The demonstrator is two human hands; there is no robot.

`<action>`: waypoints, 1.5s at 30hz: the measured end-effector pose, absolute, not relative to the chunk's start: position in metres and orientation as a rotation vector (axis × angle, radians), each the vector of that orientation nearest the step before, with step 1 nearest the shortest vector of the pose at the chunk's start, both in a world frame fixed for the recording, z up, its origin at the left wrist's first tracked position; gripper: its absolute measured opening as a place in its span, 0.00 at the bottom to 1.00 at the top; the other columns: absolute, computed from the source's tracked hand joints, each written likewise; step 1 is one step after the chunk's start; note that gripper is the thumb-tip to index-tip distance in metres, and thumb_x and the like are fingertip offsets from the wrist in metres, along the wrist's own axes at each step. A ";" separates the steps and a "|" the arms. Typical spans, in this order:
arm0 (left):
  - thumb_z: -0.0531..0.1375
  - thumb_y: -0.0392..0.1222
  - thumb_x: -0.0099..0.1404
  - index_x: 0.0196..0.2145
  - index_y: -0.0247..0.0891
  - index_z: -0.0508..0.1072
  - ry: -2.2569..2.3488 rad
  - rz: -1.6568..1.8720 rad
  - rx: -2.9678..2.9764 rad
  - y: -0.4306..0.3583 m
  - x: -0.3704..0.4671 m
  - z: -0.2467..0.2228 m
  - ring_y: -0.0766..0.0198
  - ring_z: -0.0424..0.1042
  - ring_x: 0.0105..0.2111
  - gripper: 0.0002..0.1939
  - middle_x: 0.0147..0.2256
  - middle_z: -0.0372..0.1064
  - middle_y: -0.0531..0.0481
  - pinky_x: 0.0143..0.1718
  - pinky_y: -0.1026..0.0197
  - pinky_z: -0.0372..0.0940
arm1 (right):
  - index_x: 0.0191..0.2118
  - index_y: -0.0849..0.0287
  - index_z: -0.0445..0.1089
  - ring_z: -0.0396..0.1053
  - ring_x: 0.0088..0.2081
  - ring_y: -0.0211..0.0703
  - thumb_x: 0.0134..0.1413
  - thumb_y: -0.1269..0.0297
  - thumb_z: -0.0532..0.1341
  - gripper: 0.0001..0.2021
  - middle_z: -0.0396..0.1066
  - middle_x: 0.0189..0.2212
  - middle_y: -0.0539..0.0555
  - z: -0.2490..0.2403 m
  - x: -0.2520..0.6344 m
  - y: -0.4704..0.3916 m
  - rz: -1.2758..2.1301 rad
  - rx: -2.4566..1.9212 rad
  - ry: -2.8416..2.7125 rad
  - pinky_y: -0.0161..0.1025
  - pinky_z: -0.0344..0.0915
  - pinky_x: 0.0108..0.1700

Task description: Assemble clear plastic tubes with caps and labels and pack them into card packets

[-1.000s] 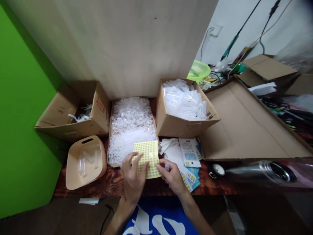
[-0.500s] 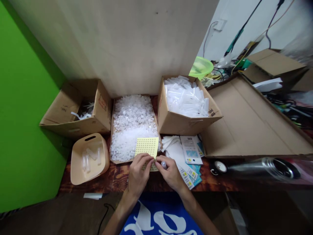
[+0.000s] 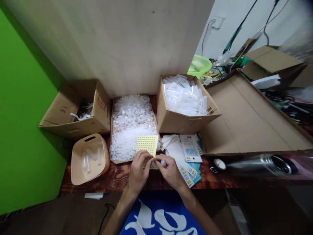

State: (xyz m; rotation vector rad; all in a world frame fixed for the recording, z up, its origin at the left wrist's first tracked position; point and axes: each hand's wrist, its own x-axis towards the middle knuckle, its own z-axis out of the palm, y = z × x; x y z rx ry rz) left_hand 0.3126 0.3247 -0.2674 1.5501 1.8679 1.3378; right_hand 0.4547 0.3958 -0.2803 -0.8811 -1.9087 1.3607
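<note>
Both hands meet near the table's front edge, fingertips close together at the lower part of a yellow sticker sheet [image 3: 147, 143] printed with rows of small dark marks. My left hand [image 3: 140, 169] pinches the sheet between thumb and fingers. Within the curled fingers of my right hand [image 3: 168, 171] is a small clear tube [image 3: 163, 163], its end showing. The sheet overlaps the front of a shallow carton [image 3: 134, 114] heaped with small white translucent pieces. What lies between the fingertips is too small to tell.
A beige basket [image 3: 105, 156] with several clear tubes stands left, before an open cardboard box [image 3: 102, 107]. Another box [image 3: 188, 123] full of clear tubes stands behind printed cards [image 3: 192, 148]. At right are a large carton [image 3: 249, 120] and a steel flask [image 3: 246, 168].
The view has shifted slightly. Both hands stay together at the sheet, with only a small change in the fingertips.
</note>
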 end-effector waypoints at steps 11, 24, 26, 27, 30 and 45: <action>0.56 0.29 0.70 0.38 0.40 0.70 1.849 1.294 1.659 0.328 0.310 -0.270 0.61 0.71 0.41 0.07 0.38 0.70 0.49 0.44 0.59 0.67 | 0.39 0.58 0.80 0.71 0.32 0.43 0.61 0.72 0.60 0.09 0.74 0.30 0.53 -0.284 0.454 0.398 1.295 -0.862 -1.951 0.37 0.64 0.36; 0.55 0.31 0.72 0.38 0.40 0.67 1.831 1.243 1.705 0.330 0.309 -0.274 0.61 0.68 0.41 0.06 0.38 0.67 0.49 0.44 0.59 0.65 | 0.38 0.58 0.79 0.72 0.32 0.43 0.61 0.71 0.60 0.08 0.75 0.30 0.53 -0.286 0.455 0.397 1.269 -0.856 -1.939 0.37 0.65 0.36; 0.54 0.31 0.72 0.38 0.40 0.67 1.832 1.222 1.728 0.330 0.309 -0.274 0.61 0.68 0.41 0.06 0.38 0.67 0.49 0.45 0.58 0.65 | 0.37 0.57 0.79 0.72 0.32 0.43 0.61 0.71 0.60 0.08 0.75 0.30 0.53 -0.286 0.454 0.397 1.274 -0.863 -1.929 0.37 0.66 0.36; 0.54 0.31 0.72 0.38 0.40 0.67 1.828 1.213 1.726 0.330 0.309 -0.273 0.61 0.68 0.42 0.06 0.39 0.67 0.48 0.45 0.58 0.65 | 0.38 0.57 0.79 0.72 0.32 0.43 0.61 0.71 0.60 0.08 0.75 0.30 0.53 -0.285 0.454 0.397 1.278 -0.868 -1.926 0.37 0.66 0.36; 0.54 0.32 0.73 0.38 0.40 0.67 1.806 1.214 1.668 0.330 0.308 -0.272 0.61 0.68 0.42 0.06 0.39 0.66 0.48 0.45 0.58 0.65 | 0.38 0.57 0.79 0.73 0.33 0.43 0.61 0.71 0.61 0.08 0.76 0.30 0.52 -0.285 0.454 0.397 1.295 -0.879 -1.908 0.37 0.67 0.38; 0.55 0.32 0.71 0.39 0.40 0.68 1.783 1.198 1.706 0.337 0.304 -0.272 0.60 0.69 0.44 0.05 0.40 0.67 0.48 0.48 0.55 0.65 | 0.40 0.58 0.79 0.72 0.32 0.43 0.62 0.72 0.60 0.09 0.75 0.30 0.53 -0.286 0.456 0.398 1.236 -0.887 -1.967 0.37 0.65 0.37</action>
